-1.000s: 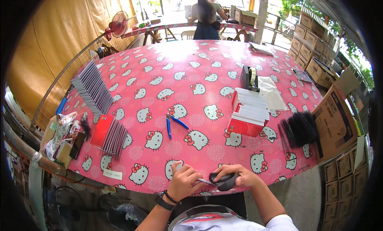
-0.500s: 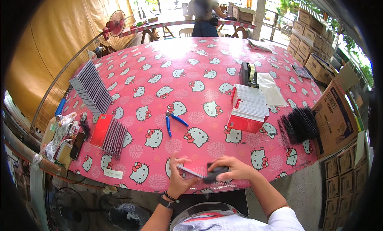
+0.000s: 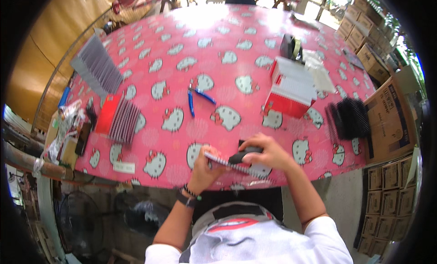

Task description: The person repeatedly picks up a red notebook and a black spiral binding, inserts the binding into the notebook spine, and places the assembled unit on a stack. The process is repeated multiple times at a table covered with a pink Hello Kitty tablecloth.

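Note:
At the near edge of the table, my left hand (image 3: 205, 170) closes around one end of a thin notebook (image 3: 218, 160), whose edge carries a row of dark binding loops. A dark spiral coil (image 3: 255, 174) runs along that edge to the right. My right hand (image 3: 271, 153) grips a black handheld tool (image 3: 239, 157) and holds it against the bound edge; its exact kind I cannot make out. Beyond both hands lie blue-handled cutting pliers (image 3: 196, 99), their handles spread. My right fingers partly cover the tool.
Notebook stacks stand at left, one grey-edged (image 3: 98, 68) and one red-covered (image 3: 108, 116). Red-and-white notebooks (image 3: 291, 100) sit right of centre, before a tape dispenser (image 3: 291, 47). Black coils (image 3: 348, 120) lie beside a cardboard box (image 3: 389, 118). A pink patterned cloth (image 3: 236, 132) covers the table.
The view has tipped downward, so the table sits higher in the picture and more of my shirt shows. The tool has lifted slightly relative to my left hand, and more of the coiled edge is visible.

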A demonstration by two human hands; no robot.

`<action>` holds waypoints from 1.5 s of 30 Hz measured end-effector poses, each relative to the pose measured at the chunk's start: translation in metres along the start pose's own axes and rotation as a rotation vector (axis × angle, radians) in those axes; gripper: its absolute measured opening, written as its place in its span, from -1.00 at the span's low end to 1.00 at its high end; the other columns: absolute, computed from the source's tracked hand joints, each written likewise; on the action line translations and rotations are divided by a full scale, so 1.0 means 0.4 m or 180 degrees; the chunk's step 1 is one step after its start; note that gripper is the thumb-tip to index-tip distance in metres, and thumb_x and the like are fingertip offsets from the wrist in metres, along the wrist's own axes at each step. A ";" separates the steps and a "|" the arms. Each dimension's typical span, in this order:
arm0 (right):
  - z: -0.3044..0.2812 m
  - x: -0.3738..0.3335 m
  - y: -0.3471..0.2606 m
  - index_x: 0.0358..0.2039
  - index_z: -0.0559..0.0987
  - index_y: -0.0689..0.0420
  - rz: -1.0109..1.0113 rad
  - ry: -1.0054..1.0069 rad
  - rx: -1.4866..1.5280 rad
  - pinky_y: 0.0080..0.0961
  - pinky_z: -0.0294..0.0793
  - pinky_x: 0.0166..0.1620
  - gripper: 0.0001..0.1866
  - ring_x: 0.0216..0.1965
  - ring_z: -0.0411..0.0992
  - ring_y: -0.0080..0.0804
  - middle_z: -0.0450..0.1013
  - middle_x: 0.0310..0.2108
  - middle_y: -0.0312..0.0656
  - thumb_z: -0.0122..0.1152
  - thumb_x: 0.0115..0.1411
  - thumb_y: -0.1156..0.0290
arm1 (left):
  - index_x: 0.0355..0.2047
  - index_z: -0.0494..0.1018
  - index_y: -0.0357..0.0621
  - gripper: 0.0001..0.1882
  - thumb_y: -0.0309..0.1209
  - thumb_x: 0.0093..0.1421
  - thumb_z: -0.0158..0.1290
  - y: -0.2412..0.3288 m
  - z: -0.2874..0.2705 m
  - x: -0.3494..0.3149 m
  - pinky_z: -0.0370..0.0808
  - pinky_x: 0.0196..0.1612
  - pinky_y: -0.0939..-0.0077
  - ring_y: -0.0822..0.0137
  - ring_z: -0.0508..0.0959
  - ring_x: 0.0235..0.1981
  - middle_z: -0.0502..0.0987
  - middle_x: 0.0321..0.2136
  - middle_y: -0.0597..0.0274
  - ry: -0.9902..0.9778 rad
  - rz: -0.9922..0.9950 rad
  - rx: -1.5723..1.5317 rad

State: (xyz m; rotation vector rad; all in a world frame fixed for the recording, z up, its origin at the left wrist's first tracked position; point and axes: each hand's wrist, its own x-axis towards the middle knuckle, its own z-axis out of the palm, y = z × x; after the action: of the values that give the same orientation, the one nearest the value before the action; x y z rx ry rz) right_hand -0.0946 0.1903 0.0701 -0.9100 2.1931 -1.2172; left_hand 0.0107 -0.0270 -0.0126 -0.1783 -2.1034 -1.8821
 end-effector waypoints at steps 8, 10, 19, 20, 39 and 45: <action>0.028 0.003 -0.017 -0.24 0.61 0.24 -0.0434 -0.0232 0.1946 -0.46 0.41 -0.16 -0.45 -0.28 0.44 -0.45 0.50 -0.34 -0.16 0.28 0.03 -0.05 | -0.26 0.22 -0.07 -0.42 -0.71 -0.19 0.32 0.004 0.007 0.012 0.42 -0.10 0.52 0.41 0.41 -0.21 0.32 -0.30 0.31 -0.0158 -0.0143 -0.0170; 0.025 0.011 -0.038 -0.22 0.59 0.28 -0.0096 -0.0184 0.1162 -0.44 0.38 -0.09 -0.25 -0.19 0.44 -0.36 0.49 -0.26 -0.10 0.19 -0.01 -0.27 | -0.26 0.25 -0.10 -0.44 -0.55 -0.17 0.41 -0.003 0.006 0.014 0.45 -0.18 0.55 0.44 0.44 -0.27 0.36 -0.31 0.29 -0.0106 -0.0098 -0.0099; -0.048 0.021 0.018 -0.08 0.55 0.18 -0.0387 0.0038 0.1489 -0.55 0.30 -0.01 -0.43 -0.14 0.39 -0.47 0.46 -0.18 -0.23 0.29 0.05 -0.01 | -0.25 0.20 -0.10 -0.43 -0.53 -0.12 0.39 0.047 0.015 0.055 0.42 -0.20 0.58 0.48 0.38 -0.29 0.32 -0.30 0.31 -0.0122 -0.0047 0.0363; -0.069 0.018 0.025 -0.06 0.54 0.17 -0.0492 0.0192 0.1495 -0.54 0.31 0.00 -0.45 -0.13 0.39 -0.47 0.46 -0.16 -0.23 0.29 0.06 0.04 | -0.25 0.19 -0.10 -0.43 -0.58 -0.11 0.38 0.067 0.018 0.066 0.41 -0.19 0.61 0.52 0.35 -0.28 0.30 -0.29 0.33 -0.0182 -0.0019 0.0509; 0.043 0.011 -0.168 -0.22 0.55 0.20 -0.1696 0.1502 -0.0151 -0.40 0.44 -0.32 -0.73 -0.38 0.42 -0.22 0.43 -0.40 -0.12 0.30 0.02 0.53 | -0.35 0.39 -0.20 -0.70 -0.50 -0.03 0.30 0.191 0.040 0.109 0.46 -0.41 0.53 0.36 0.55 -0.48 0.49 -0.49 0.21 0.0297 0.0442 0.0642; 0.047 0.015 -0.179 -0.27 0.54 0.17 -0.1414 0.1386 -0.0101 -0.44 0.43 -0.34 -0.75 -0.36 0.43 -0.31 0.39 -0.42 -0.17 0.35 0.01 0.48 | -0.35 0.41 -0.20 -0.71 -0.58 -0.08 0.26 0.204 0.029 0.100 0.47 -0.40 0.54 0.32 0.56 -0.45 0.49 -0.46 0.18 0.0137 0.0444 0.0591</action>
State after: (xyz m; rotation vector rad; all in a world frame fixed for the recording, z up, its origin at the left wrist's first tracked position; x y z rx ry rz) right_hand -0.0629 0.1479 0.1221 -1.2945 2.4190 -1.7267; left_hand -0.0044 -0.0096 0.0759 -0.2332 -2.1621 -1.5888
